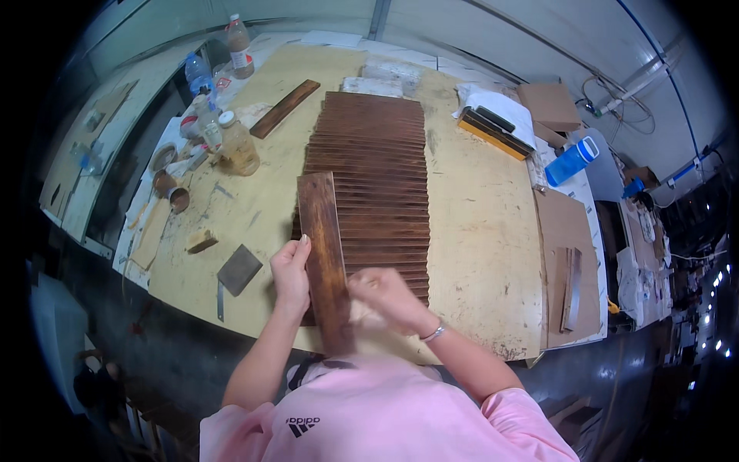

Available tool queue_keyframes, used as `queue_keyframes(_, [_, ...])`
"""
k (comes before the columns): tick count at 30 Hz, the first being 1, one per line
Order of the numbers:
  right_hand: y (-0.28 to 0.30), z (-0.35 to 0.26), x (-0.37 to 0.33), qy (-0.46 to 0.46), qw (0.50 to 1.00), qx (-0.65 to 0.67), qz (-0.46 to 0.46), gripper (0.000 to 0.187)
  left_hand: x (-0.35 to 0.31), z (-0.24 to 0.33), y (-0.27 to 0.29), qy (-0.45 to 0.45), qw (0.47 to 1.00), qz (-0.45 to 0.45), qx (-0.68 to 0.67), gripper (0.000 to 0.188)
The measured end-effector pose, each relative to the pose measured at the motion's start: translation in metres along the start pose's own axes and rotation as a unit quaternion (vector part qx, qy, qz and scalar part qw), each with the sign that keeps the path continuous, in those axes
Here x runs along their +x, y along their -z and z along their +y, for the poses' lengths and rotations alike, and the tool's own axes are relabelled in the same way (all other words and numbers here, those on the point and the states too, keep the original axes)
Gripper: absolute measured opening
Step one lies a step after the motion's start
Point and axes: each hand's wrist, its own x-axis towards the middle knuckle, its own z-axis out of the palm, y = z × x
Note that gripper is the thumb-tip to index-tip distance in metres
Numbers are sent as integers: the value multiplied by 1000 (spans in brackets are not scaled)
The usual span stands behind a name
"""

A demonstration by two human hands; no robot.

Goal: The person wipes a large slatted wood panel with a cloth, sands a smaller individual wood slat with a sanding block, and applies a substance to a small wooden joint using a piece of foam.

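Note:
My left hand point(292, 271) grips the left edge of a dark brown wooden board point(324, 239), thumb on its face, and holds it tilted up before my chest. At the board's right edge is my right hand point(391, 296), blurred by motion, with its fingers curled closed. A pale smear point(366, 314) shows under those fingers; what they hold I cannot make out. Beyond the board lies a long row of similar brown boards point(377, 177), overlapping closely on the table point(481, 254). A single brown board point(285, 108) lies apart at the far left.
Left on the table stand a white-capped jar point(238, 146), bottles point(239, 54) and a tipped cup point(178, 199). Nearer are a sponge-like block point(202, 241) and a dark square sheet point(240, 267). To the right are a black-and-yellow box point(493, 135), blue bottle point(571, 162) and cardboard point(566, 219).

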Motion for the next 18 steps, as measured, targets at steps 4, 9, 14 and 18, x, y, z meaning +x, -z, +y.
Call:
queue_keyframes(4, [-26,28,13,46,998,-23,-21,20,-5,-20,10,-35,998,40,-23,32])
queue_keyframes(9, [-13,49,41,60,996,-57,16,19,-15,3,45,21,995,2,94,25])
queue_keyframes(14, [5,11,70,-7,945,-318,75,21,-6,8,182,-168,889,180,387,16])
queue_keyframes(18, [27,17,94,93,904,-406,100,23,-17,4,246,-159,675,229,683,32])
